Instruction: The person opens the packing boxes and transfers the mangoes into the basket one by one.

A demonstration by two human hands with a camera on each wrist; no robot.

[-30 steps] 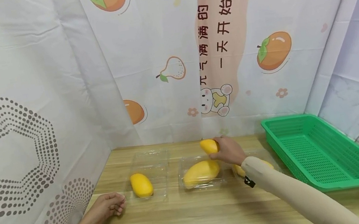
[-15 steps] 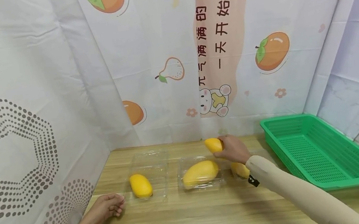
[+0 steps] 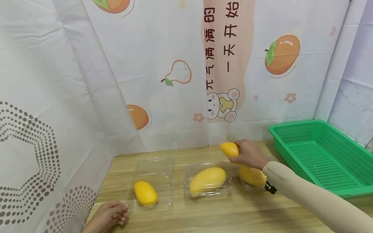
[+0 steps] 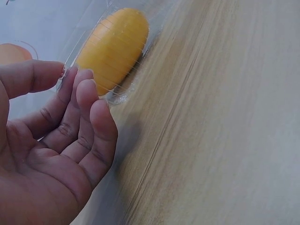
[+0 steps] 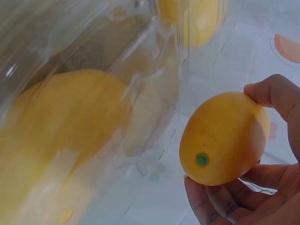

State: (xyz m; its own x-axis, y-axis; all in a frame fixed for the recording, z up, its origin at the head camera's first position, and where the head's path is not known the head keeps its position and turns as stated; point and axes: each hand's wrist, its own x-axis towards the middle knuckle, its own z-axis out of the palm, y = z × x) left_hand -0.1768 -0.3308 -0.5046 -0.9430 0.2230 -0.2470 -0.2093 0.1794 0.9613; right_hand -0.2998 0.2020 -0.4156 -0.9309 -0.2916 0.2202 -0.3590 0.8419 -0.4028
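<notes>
My right hand grips a yellow mango, held up beyond the clear boxes. In the right wrist view, a green stem spot shows on the held mango. Near the left clear plastic box is my left hand, its fingers loosely curled. In the left wrist view, thumb and forefinger tips are close to that box's rim; contact is unclear. A mango lies in this box. The middle clear box holds a mango; another mango at right is partly hidden by my right arm.
A green mesh basket stands on the right part of the wooden table. Printed curtains enclose the table at the back and both sides.
My right hand has moved to the right with the mango, passing from above the middle box toward the right mango. The left hand has stayed in place.
</notes>
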